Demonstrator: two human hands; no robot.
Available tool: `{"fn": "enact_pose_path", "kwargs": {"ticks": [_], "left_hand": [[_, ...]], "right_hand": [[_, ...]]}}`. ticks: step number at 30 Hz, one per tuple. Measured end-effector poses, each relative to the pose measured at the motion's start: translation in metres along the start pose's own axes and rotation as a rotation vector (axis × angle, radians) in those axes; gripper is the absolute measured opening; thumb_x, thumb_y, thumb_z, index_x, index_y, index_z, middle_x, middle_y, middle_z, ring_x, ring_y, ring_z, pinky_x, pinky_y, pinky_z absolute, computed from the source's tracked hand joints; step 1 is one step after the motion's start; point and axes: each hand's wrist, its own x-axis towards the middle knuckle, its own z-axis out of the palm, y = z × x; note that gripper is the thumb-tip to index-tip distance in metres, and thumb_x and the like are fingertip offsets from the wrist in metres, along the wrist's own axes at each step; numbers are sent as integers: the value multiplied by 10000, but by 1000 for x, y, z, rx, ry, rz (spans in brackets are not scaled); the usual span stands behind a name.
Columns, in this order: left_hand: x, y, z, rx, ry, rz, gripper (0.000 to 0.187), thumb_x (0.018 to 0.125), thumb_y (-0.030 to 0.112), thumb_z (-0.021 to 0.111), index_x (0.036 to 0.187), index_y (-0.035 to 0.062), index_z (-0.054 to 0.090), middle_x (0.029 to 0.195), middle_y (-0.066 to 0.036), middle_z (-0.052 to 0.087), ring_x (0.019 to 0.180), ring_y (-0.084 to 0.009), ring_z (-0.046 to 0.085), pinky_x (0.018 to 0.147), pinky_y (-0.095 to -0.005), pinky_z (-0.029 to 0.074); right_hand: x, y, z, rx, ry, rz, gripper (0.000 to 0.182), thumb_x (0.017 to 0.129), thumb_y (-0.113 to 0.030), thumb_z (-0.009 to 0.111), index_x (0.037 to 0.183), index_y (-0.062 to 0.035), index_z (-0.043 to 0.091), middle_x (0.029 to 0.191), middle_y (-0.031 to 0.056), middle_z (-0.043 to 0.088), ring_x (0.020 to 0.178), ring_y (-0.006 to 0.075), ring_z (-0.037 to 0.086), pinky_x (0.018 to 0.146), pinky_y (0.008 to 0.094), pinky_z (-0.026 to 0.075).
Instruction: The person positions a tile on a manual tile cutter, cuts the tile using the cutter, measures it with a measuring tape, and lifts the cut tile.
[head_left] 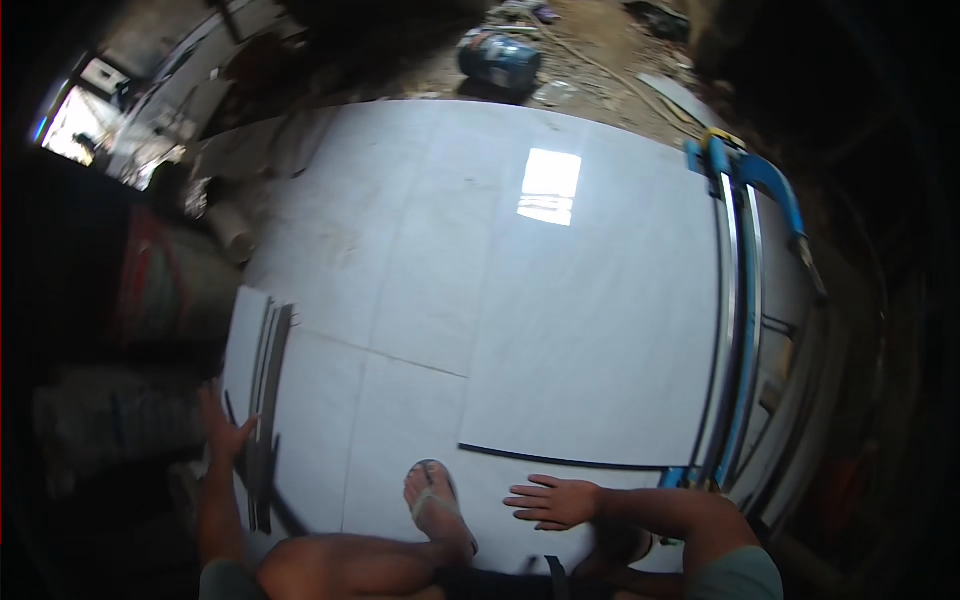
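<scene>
At the left, my left hand [228, 430] has its thumb spread from its fingers, beside a set of narrow tile strips [268, 400]. Its thumb reaches the side of the strips, and the fingers point away from me along a white piece there. My right hand [555, 502] is stretched out flat with fingers apart and nothing in them. It is just in front of the dark front edge of a large glossy white tile [590, 350]. Along that tile's right side lies a blue tile cutter [735, 330] with two long metal rails.
My sandalled foot [435, 500] rests on the pale tiled floor [410, 410] between my hands. A blue plastic container [500, 60] lies beyond the tiles on rubble-strewn ground. Dim sacks [120, 420] stand along the left, and a bright opening [75, 125] shows far left.
</scene>
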Motion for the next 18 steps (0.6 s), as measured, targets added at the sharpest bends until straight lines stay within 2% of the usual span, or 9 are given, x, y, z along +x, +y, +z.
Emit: {"fn": "enact_pose_path", "kwargs": {"ticks": [1, 4, 5, 8, 9, 12, 14, 18], "left_hand": [[2, 16, -5, 62, 46, 14, 1145, 739, 495, 833, 1624, 72, 241, 1679, -223, 214, 1567, -411, 156, 1240, -622, 123], [21, 43, -14, 105, 130, 151, 1001, 814, 414, 759, 1614, 68, 266, 1678, -211, 224, 1569, -400, 161, 1239, -630, 114], [24, 56, -16, 88, 140, 176, 893, 857, 399, 704, 1589, 59, 321, 1662, -218, 255, 1559, -403, 193, 1248, -611, 119], [34, 100, -18, -53, 144, 242, 817, 863, 324, 714, 1556, 46, 379, 1640, -222, 295, 1544, -410, 229, 1253, -592, 132], [34, 115, -14, -85, 166, 244, 741, 868, 219, 718, 1526, 44, 425, 1596, -227, 360, 1503, -423, 308, 1243, -554, 210], [39, 160, -11, -260, 69, 326, 694, 869, 139, 713, 1507, 53, 454, 1549, -235, 410, 1454, -429, 374, 1214, -528, 287], [41, 186, -9, -293, 3, 368, 623, 894, 186, 716, 1469, 79, 502, 1512, -181, 464, 1377, -394, 475, 1112, -478, 435], [45, 217, 14, -343, -78, 448, 576, 912, 241, 718, 1448, 121, 542, 1479, -142, 506, 1237, -379, 599, 987, -447, 537]], "right_hand": [[-3, -3, 0, 21, -3, -2, 480, 1100, -404, 361, 1462, -108, 471, 1673, 109, 279, 1567, 295, 218, 1276, 537, 163], [-2, -1, 4, 3, -10, -8, 483, 1101, -405, 359, 1459, -101, 471, 1681, 110, 257, 1572, 295, 202, 1277, 539, 163], [0, 1, 4, 3, -1, -11, 482, 1101, -405, 359, 1458, -100, 473, 1682, 110, 254, 1572, 296, 199, 1277, 539, 162], [0, 6, 4, 16, 20, -24, 480, 1096, -395, 372, 1448, -86, 475, 1680, 122, 249, 1574, 306, 186, 1280, 544, 152], [0, 7, 5, 31, 30, -29, 479, 1089, -387, 385, 1441, -74, 473, 1677, 133, 251, 1575, 314, 180, 1282, 548, 144], [-6, 5, 7, 50, 39, -28, 481, 1082, -379, 399, 1438, -64, 471, 1674, 143, 254, 1576, 323, 175, 1284, 552, 138], [-2, 5, 9, 53, 36, -32, 481, 1082, -378, 398, 1440, -65, 472, 1673, 141, 258, 1575, 323, 178, 1284, 551, 139], [-3, 5, 3, 51, 22, -13, 480, 1082, -380, 403, 1443, -74, 479, 1664, 136, 286, 1569, 316, 203, 1274, 543, 167]]}}
